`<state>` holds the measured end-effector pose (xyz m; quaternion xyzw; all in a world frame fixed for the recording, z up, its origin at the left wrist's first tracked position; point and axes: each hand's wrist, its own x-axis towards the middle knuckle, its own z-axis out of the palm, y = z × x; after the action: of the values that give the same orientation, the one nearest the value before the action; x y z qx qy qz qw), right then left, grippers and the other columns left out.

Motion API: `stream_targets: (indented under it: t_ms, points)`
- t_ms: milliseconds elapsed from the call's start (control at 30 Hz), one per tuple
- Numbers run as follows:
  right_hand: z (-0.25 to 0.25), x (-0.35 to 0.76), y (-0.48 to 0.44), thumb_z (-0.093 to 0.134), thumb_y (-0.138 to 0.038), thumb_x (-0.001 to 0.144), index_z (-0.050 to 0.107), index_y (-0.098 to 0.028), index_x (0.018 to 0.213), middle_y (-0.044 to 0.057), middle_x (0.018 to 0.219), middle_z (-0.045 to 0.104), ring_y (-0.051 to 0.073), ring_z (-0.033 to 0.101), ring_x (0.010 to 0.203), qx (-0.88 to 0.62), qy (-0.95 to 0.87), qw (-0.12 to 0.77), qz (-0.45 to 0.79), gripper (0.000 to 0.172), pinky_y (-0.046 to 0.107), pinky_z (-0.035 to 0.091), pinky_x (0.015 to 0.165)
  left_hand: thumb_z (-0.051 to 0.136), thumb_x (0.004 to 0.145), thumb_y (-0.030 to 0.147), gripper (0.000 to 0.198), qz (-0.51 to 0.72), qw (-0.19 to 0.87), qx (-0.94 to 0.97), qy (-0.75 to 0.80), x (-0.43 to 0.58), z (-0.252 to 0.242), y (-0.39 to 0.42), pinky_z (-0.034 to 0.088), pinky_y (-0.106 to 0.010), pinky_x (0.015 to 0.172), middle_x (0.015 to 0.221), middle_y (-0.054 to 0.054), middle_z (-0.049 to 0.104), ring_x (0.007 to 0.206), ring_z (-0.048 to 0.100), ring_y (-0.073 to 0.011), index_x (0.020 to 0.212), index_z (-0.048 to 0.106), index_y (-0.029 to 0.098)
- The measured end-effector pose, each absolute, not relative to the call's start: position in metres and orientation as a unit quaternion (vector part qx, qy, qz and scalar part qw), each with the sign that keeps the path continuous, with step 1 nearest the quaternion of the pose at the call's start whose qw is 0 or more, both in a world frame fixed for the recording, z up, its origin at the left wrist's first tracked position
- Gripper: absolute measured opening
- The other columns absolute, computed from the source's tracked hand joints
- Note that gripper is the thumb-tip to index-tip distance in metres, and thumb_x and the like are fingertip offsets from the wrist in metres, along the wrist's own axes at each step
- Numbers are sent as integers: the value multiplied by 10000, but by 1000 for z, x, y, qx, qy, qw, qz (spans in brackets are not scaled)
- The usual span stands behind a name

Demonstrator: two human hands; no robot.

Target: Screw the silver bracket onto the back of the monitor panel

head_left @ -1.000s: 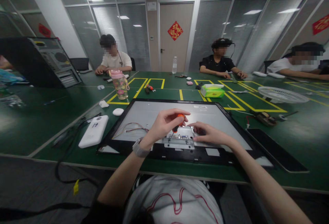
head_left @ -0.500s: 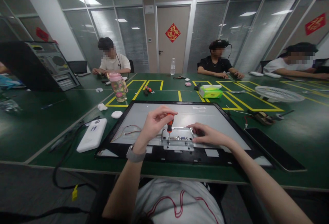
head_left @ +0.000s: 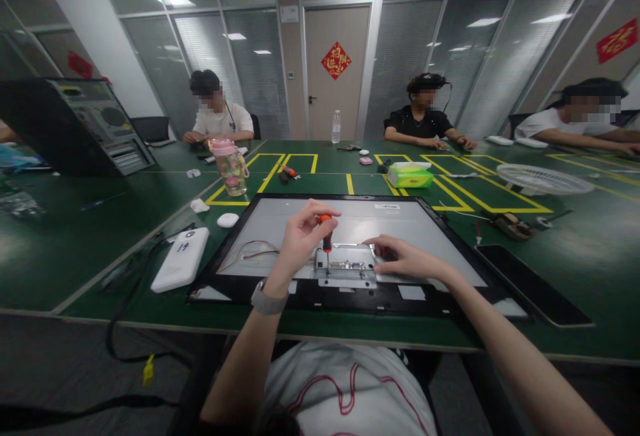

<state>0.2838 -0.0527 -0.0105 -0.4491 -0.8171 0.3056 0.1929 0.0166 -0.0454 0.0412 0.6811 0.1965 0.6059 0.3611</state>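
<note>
A black-framed monitor panel [head_left: 425,229] lies face down on the green table, its grey metal back up. A small metal cover plate [head_left: 350,269] with connector ports sits near its front edge. My left hand [head_left: 300,236] is closed round an orange-and-black screwdriver [head_left: 327,236], held upright with its tip on the plate's left side. My right hand [head_left: 405,259] rests on the plate's right edge, fingers flat and pressing it down. Thin coloured wires [head_left: 250,253] run across the panel's left part.
A white device [head_left: 181,259] and black cables lie left of the panel, a dark flat slab [head_left: 533,284] to its right. Farther off are a pink-lidded bottle [head_left: 230,166], a green tissue pack [head_left: 411,176], a white fan grille [head_left: 543,179], a computer case [head_left: 85,123]. Three people sit across the table.
My left hand has brought the screwdriver from a tilt to upright, with its tip on the plate's left side. My right hand has stayed on the plate.
</note>
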Motion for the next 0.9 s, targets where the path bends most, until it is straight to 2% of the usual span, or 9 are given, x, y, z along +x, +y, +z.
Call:
stream_targets:
  t_ms: [100, 200, 267, 400, 600, 700, 800, 900]
  points:
    - [-12, 285, -52, 678, -545, 802, 580, -171, 1290, 41, 915, 561, 202, 543, 826, -450, -816, 195, 305, 623, 347, 468, 767, 624, 881, 311, 174, 632, 299, 675, 235, 20, 40, -48, 482, -246, 729, 910, -47, 615, 846, 592, -138, 904, 757, 202]
    - [-12, 285, -52, 679, -549, 801, 580, -179, 1290, 39, 917, 556, 204, 549, 835, -450, -815, 196, 306, 621, 348, 470, 775, 493, 959, 318, 284, 614, 308, 688, 233, 20, 39, -50, 480, -293, 819, 936, -66, 655, 902, 614, -164, 1024, 739, 192]
    - [-12, 285, -52, 678, -554, 799, 580, -190, 1288, 36, 912, 552, 204, 548, 837, -452, -814, 195, 308, 617, 347, 470, 776, 523, 945, 321, 261, 602, 319, 695, 229, 20, 39, -50, 483, -292, 786, 894, -61, 660, 856, 613, -162, 1037, 730, 189]
    - [-11, 284, -53, 680, -555, 791, 580, -186, 1286, 35, 905, 545, 205, 542, 832, -455, -812, 194, 310, 625, 347, 468, 770, 678, 841, 307, 134, 621, 286, 693, 230, 21, 38, -49, 463, -247, 699, 855, -33, 598, 791, 562, -138, 896, 746, 206]
    - [-9, 282, -54, 675, -550, 789, 588, -184, 1277, 42, 915, 560, 216, 553, 843, -460, -810, 191, 311, 617, 359, 472, 777, 454, 954, 270, 300, 609, 316, 695, 214, 19, 38, -50, 477, -307, 828, 1007, -70, 651, 921, 601, -177, 1054, 730, 207]
    - [-9, 282, -54, 672, -556, 791, 584, -191, 1279, 38, 907, 556, 215, 551, 843, -458, -811, 190, 311, 616, 356, 472, 771, 533, 920, 261, 239, 621, 305, 688, 219, 20, 39, -51, 480, -283, 772, 948, -61, 630, 849, 593, -157, 1040, 733, 207]
    - [-10, 283, -53, 675, -557, 789, 581, -189, 1281, 37, 908, 551, 209, 542, 832, -456, -812, 189, 311, 621, 350, 465, 763, 641, 857, 273, 161, 637, 282, 680, 230, 21, 39, -51, 469, -253, 711, 898, -39, 544, 802, 552, -137, 952, 752, 206]
    - [-10, 283, -52, 678, -559, 785, 588, -186, 1277, 38, 907, 550, 204, 536, 817, -457, -811, 190, 311, 624, 346, 461, 752, 588, 888, 285, 206, 625, 281, 689, 238, 20, 39, -51, 469, -273, 784, 948, -49, 534, 885, 558, -157, 986, 752, 207]
